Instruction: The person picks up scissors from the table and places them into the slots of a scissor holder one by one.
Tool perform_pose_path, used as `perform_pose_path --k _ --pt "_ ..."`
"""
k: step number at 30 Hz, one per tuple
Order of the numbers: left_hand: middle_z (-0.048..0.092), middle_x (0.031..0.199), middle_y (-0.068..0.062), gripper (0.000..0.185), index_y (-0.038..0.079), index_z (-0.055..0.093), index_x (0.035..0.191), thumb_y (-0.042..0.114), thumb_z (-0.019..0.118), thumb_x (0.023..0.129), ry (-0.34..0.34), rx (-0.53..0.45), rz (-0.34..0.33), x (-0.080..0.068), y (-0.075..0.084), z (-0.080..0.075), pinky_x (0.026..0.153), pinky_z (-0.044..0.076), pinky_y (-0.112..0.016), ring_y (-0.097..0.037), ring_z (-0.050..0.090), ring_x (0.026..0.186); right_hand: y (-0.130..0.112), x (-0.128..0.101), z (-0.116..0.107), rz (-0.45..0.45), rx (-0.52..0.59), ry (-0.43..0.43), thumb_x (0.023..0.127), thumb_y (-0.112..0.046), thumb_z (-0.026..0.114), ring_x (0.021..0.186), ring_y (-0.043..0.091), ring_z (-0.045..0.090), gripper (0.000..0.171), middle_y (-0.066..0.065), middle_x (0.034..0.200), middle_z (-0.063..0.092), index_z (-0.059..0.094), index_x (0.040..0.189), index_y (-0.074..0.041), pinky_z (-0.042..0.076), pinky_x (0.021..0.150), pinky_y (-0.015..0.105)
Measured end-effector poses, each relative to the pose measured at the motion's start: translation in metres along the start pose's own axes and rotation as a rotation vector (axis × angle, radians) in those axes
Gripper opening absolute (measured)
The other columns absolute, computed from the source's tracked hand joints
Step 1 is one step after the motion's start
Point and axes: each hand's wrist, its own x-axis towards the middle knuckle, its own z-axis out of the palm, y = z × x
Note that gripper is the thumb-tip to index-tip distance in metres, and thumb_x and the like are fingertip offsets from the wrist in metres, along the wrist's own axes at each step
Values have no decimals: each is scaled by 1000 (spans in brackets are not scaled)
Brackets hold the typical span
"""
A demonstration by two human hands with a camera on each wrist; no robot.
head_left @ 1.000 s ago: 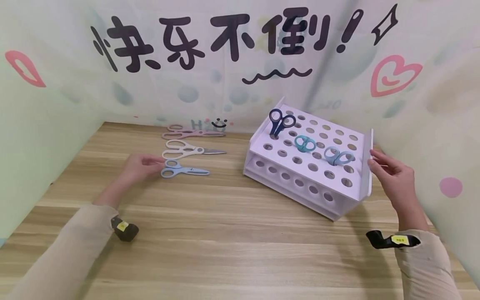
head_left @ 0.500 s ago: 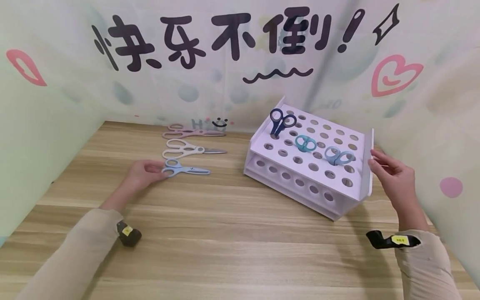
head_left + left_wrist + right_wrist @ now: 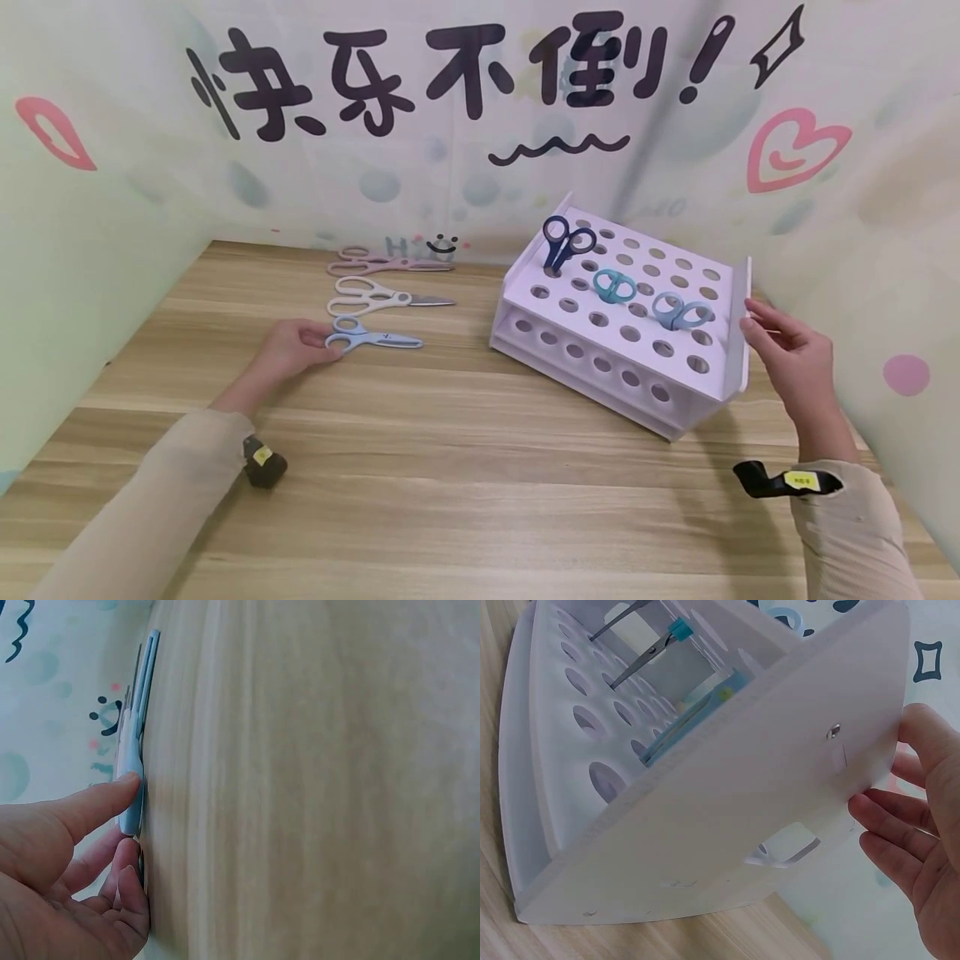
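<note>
2 hands are at work on the wooden table (image 3: pixel 465 467). The left hand (image 3: pixel 292 350) lies on the table with its thumb and fingers pinching the handle of the light blue scissors (image 3: pixel 371 337), which lie flat with the blades pointing away from the palm; the left wrist view shows the thumb (image 3: pixel 90 806) pressed on the handle. Just beyond those fingers lie the white scissors (image 3: pixel 386 297), and further off the pink scissors (image 3: pixel 390 263). The right hand (image 3: pixel 791 362) has relaxed, slightly spread fingers (image 3: pixel 889 817) touching the side panel of the white rack (image 3: pixel 731 367), holding nothing. 3 more pairs stand in the rack's holes to the left of that hand: dark blue scissors (image 3: pixel 566 240), teal scissors (image 3: pixel 613 286) and pale blue scissors (image 3: pixel 681 310) nearest it.
</note>
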Motion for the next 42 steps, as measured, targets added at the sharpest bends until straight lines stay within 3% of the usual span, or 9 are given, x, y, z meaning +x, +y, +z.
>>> perform_pose_path --k 17,33,42 --pt "59 91 -16 48 -9 57 112 14 75 74 12 44 8 -3 9 -3 66 44 -26 -24 54 82 -2 -1 2 15 -81 14 89 -21 60 87 0 54 40 -19 106 55 55 128 -11 44 68 6" --pt "61 101 -22 54 -7 53 114 23 76 75 -41 14 -21 -9 14 -8 72 46 -30 -28 58 88 -1 1 2 23 -101 1 89 -22 60 86 -1 54 41 -19 108 54 54 129 -11 44 68 6" --pt "64 100 -21 48 -6 56 114 17 75 76 30 -13 16 -13 23 -10 75 45 -30 -27 60 87 0 0 0 18 -91 9 89 -20 60 85 -2 55 40 -20 108 54 55 128 -11 44 68 6"
